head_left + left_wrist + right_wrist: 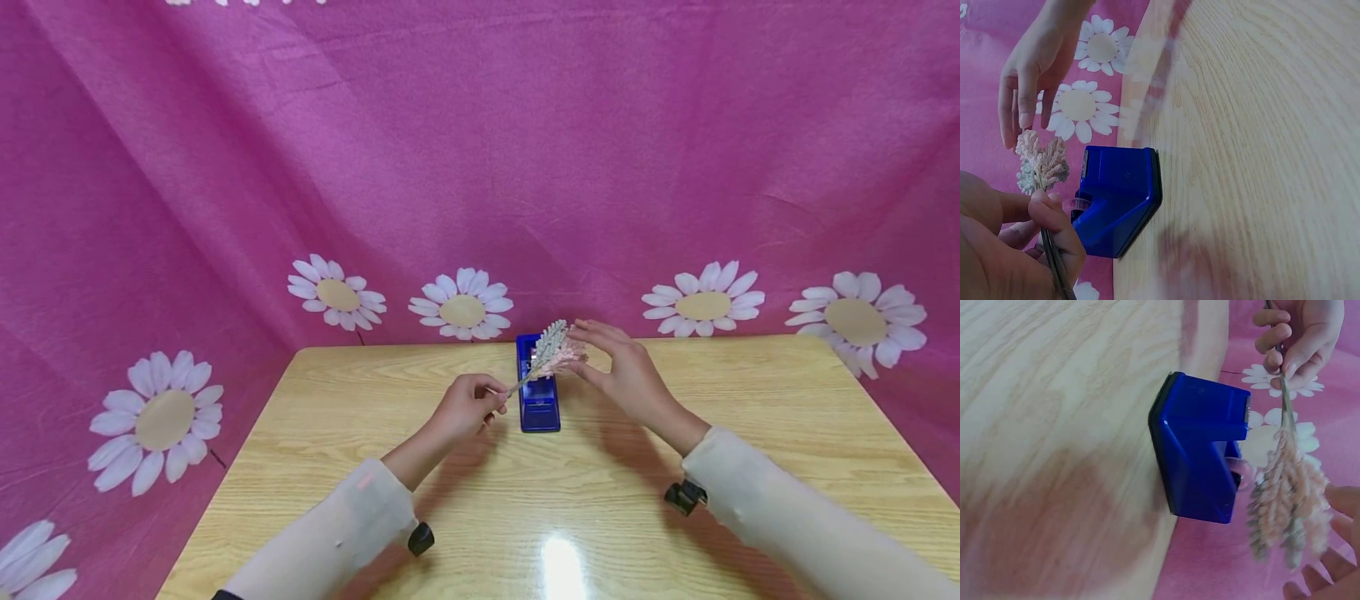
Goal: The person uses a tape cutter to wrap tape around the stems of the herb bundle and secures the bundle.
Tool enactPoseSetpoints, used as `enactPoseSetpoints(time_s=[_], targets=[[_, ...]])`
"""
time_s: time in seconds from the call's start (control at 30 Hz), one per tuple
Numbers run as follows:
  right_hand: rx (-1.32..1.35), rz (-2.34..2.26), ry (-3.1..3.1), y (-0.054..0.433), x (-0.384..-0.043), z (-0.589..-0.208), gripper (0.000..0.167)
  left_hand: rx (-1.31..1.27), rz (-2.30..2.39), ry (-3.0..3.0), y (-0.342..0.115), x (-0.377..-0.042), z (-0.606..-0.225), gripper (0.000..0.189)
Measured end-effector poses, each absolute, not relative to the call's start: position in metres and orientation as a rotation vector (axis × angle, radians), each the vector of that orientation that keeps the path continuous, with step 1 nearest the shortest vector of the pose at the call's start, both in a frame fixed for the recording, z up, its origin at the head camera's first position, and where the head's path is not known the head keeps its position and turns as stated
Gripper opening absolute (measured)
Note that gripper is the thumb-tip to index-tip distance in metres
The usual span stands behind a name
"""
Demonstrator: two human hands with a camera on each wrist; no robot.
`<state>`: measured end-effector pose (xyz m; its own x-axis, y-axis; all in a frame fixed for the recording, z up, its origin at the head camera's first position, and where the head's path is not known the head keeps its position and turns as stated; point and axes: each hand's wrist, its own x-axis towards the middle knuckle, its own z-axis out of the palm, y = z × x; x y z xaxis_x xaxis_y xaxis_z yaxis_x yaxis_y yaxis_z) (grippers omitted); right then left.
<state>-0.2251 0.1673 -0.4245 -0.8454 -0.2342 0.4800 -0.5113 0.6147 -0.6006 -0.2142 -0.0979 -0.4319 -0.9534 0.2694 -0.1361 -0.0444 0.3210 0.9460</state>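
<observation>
A small bunch of artificial flower sprigs (553,352), pink and pale grey-green, is held up over a blue tape dispenser (540,418). My left hand (468,406) pinches the thin stems between thumb and fingers, clearly seen in the left wrist view. At the flower heads, my right hand (630,372) has its fingers spread loosely round the far side; in the right wrist view its fingertips lie beside the pink sprigs (1294,494), and whether they touch is hard to tell. A small roll of clear tape (1243,474) shows in the dispenser.
The dispenser stands near the back edge of a light wooden table (675,517). Behind and to the left hangs a magenta cloth (495,158) with large white daisies. A bright light reflection lies on the table's front part.
</observation>
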Motion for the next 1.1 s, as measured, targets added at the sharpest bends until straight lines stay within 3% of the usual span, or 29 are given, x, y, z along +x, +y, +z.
enactPoseSetpoints(time_s=[0.33, 1.1], targets=[[0.567, 1.408, -2.481, 0.168, -0.238, -0.446, 0.070, 0.167, 1.795, 2.310, -0.115, -0.205, -0.437, 0.016], [0.494, 1.813, -2.563, 0.157, -0.252, -0.477, 0.071, -0.101, 2.165, 1.911, -0.142, -0.181, -0.468, 0.013]])
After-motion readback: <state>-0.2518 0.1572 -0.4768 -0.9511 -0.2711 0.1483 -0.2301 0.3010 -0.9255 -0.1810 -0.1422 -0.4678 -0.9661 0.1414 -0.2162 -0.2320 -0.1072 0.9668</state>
